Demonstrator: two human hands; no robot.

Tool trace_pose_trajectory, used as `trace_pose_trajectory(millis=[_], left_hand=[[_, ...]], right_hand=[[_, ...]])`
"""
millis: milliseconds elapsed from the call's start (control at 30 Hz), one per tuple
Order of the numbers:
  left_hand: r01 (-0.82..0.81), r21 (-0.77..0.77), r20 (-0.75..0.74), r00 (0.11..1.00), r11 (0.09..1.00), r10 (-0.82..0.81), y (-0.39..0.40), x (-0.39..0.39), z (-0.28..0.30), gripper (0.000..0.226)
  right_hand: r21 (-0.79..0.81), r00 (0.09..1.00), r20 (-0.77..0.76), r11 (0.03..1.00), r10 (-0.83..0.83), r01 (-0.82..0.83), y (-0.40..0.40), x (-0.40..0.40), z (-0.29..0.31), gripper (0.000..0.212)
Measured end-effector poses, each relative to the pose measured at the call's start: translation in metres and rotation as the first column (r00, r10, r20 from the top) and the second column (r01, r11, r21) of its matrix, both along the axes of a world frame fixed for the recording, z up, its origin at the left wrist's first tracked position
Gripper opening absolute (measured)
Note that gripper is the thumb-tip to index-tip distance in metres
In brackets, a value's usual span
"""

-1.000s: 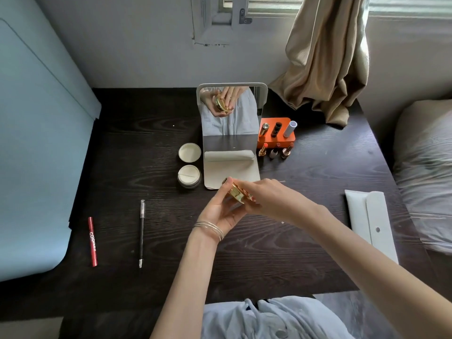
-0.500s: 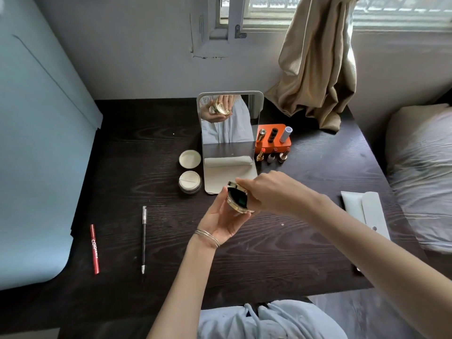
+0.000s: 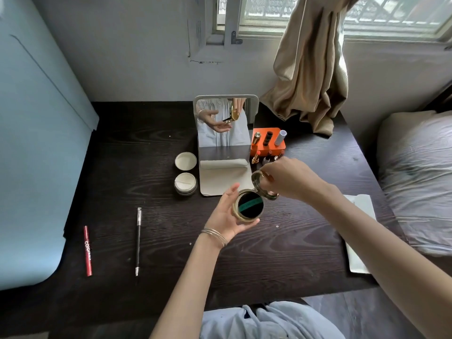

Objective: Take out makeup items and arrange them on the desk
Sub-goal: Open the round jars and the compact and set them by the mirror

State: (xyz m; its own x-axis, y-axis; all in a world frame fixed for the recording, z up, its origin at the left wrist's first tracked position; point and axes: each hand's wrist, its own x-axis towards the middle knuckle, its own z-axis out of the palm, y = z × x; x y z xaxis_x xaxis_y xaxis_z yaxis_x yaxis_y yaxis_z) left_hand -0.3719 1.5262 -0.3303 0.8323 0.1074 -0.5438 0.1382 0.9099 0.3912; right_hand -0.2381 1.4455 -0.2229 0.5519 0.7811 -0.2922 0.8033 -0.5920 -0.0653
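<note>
A round gold compact [image 3: 249,207] lies open above the middle of the dark desk [image 3: 156,241], showing a black puff with a green band. My left hand [image 3: 226,216] cradles its base from below, fingers curled round the rim. My right hand [image 3: 286,178] pinches the raised lid [image 3: 258,180] at the hinge side. A red pencil [image 3: 88,250] and a black pencil [image 3: 138,241] lie on the desk at the left. An open cream jar [image 3: 185,183] and its lid [image 3: 186,161] sit beside the mirror.
A standing mirror [image 3: 225,126] reflects my hands. An orange lipstick holder [image 3: 267,141] with several lipsticks stands to its right. A white pouch [image 3: 359,231] lies at the desk's right edge, partly behind my right arm. A curtain hangs at the back right, a bed on the right.
The compact went from closed between my hands to fully open. My right hand swung the lid up and back while my left hand turned the base face up.
</note>
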Motion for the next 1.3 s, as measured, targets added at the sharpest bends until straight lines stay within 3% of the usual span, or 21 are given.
trace_pose_trajectory(millis=[167,367,433,633,1000,1200,1300], left_hand=[[0.018,0.451,-0.015,1.000,0.893,-0.012,-0.011,0.001,-0.002,0.038],[0.072,0.689,-0.048,0.997,0.721,-0.054,-0.017,0.007,0.000,0.042],[0.086,0.722,-0.064,0.996,0.686,-0.057,-0.018,0.010,-0.002,0.043],[0.095,0.715,-0.097,0.995,0.693,-0.036,-0.020,0.022,-0.005,0.044],[0.089,0.757,-0.130,0.991,0.647,0.017,-0.032,0.058,-0.015,0.042],[0.122,0.804,-0.188,0.981,0.582,0.055,-0.040,0.080,-0.027,0.079],[0.150,0.832,-0.210,0.976,0.534,0.052,-0.046,0.084,-0.036,0.083]], right_hand=[[0.067,0.950,-0.245,0.974,-0.195,0.217,-0.008,0.012,-0.006,0.030],[0.081,0.863,-0.405,0.928,-0.301,0.362,-0.020,0.019,-0.013,0.027],[0.087,0.826,-0.453,0.906,-0.335,0.414,-0.024,0.023,-0.015,0.024],[0.093,0.771,-0.515,0.869,-0.376,0.486,-0.034,0.034,-0.021,0.028],[0.081,0.726,-0.561,0.846,-0.397,0.526,-0.048,0.069,-0.035,0.029],[0.100,0.728,-0.565,0.843,-0.390,0.529,-0.057,0.097,-0.047,0.027],[0.083,0.710,-0.578,0.837,-0.402,0.540,-0.061,0.111,-0.057,0.027]])
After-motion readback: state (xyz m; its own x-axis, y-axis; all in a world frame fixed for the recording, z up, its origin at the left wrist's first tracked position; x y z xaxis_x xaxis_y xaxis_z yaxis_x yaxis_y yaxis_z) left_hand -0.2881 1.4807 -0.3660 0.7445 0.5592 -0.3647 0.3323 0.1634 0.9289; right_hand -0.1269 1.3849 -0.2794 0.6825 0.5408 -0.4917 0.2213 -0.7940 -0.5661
